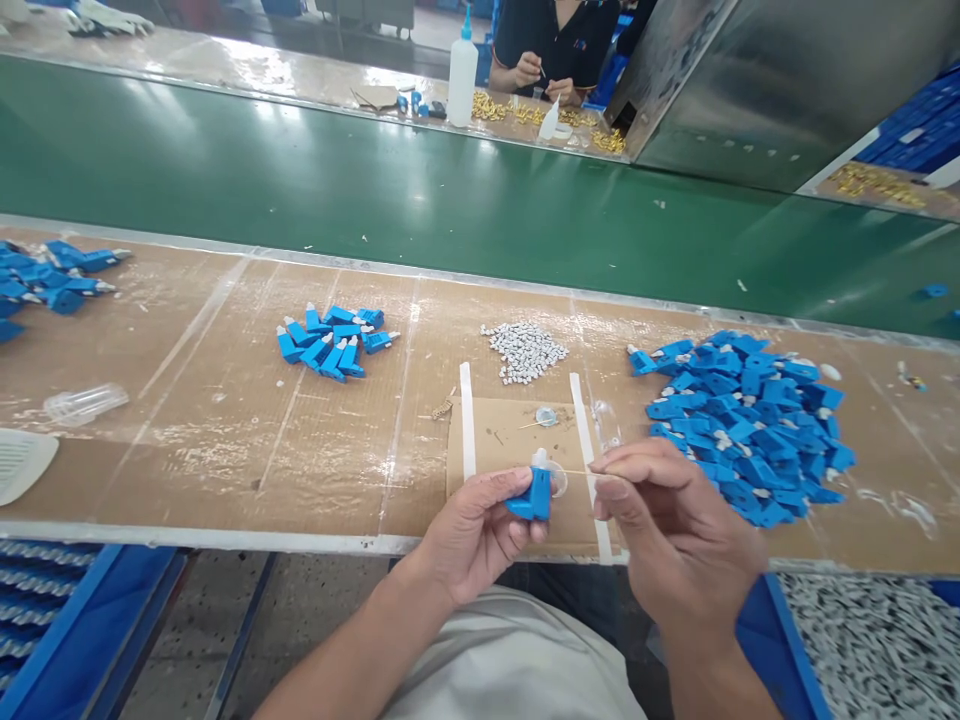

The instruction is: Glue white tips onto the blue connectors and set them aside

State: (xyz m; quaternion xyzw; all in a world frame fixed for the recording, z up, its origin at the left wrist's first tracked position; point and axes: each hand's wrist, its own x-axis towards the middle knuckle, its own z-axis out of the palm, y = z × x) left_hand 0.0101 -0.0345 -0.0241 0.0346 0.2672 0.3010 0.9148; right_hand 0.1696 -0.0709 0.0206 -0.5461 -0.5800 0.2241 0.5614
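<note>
My left hand (480, 530) is closed on a blue plastic part (537, 496) with a white tip, held above the cardboard pad (495, 450). In a pinch between thumb and forefinger, my right hand (675, 530) holds a thin wooden stick (574, 472). The stick's far end points at the blue part, near its white tip; whether they touch I cannot tell. On the pad, beyond the hands, lie a small clear dish (546, 415) and another thin stick (529, 425). A heap of small grey pieces (525, 350) sits just behind the pad.
A large pile of blue parts (750, 420) lies right, a smaller group (337, 340) left of centre. Behind the bench runs a green conveyor belt (375, 190). Across it, a person (555, 50) works beside a white bottle (463, 75). Blue crates (82, 640) stand below the bench.
</note>
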